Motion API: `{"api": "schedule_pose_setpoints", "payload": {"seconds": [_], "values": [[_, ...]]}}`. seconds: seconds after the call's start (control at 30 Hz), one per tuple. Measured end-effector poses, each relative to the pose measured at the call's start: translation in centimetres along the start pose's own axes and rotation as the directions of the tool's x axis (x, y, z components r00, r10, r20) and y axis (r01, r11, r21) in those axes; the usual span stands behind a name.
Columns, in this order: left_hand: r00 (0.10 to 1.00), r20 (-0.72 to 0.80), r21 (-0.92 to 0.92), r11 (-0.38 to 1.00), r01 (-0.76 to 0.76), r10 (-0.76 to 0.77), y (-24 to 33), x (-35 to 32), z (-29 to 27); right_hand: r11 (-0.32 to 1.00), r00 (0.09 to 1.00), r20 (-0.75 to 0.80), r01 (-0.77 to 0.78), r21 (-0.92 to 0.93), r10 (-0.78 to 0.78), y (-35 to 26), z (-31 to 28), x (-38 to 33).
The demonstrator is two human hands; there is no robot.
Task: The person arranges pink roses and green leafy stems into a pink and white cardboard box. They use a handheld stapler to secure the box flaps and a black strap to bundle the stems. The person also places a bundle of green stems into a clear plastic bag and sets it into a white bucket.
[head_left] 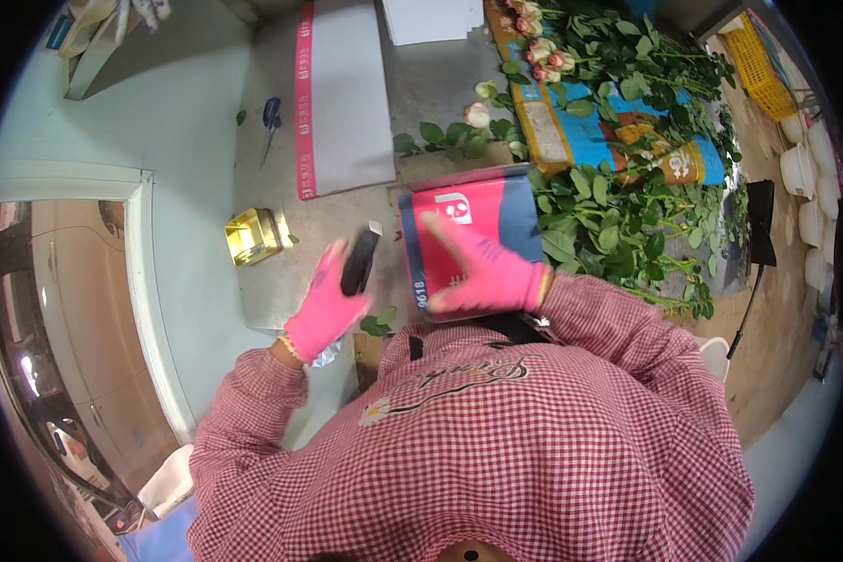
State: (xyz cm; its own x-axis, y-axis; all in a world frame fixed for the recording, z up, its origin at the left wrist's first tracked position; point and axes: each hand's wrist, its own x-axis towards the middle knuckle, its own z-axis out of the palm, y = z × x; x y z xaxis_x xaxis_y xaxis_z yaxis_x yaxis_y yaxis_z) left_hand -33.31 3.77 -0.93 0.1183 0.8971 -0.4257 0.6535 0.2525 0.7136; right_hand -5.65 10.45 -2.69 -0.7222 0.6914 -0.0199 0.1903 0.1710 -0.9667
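Note:
My left hand (328, 304), in a pink glove, is closed around a long black stapler-like tool (360, 262) with a pale tip, held over the grey table. My right hand (492, 272), also gloved in pink, lies over a red and blue printed piece of packaging (520, 220) at the table's near edge. Its fingers are spread, and thumb and forefinger stand well apart. Blur softens the fingertips, so how firmly they touch the packaging cannot be told. Just right of the packaging lie leafy rose stems (618, 225).
A white sheet with a pink border (347, 103) lies beyond my hands. At left are a shiny yellow box (253, 236) and a blue-handled pointed tool (271, 117). Pink-cream roses (548, 61) lie at the far right, near a yellow basket (757, 66). A wall (192, 234) stands left.

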Motion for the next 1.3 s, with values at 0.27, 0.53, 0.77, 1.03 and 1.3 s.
{"api": "schedule_pose_setpoints", "payload": {"seconds": [0.27,0.53,0.77,1.03,1.3], "values": [[0.843,0.397,0.402,0.756,-0.516,0.364,10.8,2.9,13.1,0.897,0.896,-0.161,-0.432,-0.097,0.414,2.1,-10.0,-12.0],[0.848,0.464,0.452,0.754,-0.477,0.258,13.0,4.8,14.6,0.731,0.685,0.408,-0.271,-0.626,0.603,6.0,-19.0,-11.5],[0.846,0.478,0.453,0.758,-0.469,0.237,13.2,5.4,14.8,0.644,0.721,0.383,-0.113,-0.757,0.577,9.1,-19.2,-11.0],[0.97,0.143,-0.357,0.924,-0.134,0.196,12.2,5.7,10.4,0.73,0.714,0.304,-0.414,-0.544,0.631,5.9,-19.2,-13.3],[0.998,0.046,-0.876,0.479,0.063,-0.048,6.9,6.4,12.4,0.586,0.515,0.413,-0.808,-0.06,0.751,4.2,-15.0,-29.5]]}}
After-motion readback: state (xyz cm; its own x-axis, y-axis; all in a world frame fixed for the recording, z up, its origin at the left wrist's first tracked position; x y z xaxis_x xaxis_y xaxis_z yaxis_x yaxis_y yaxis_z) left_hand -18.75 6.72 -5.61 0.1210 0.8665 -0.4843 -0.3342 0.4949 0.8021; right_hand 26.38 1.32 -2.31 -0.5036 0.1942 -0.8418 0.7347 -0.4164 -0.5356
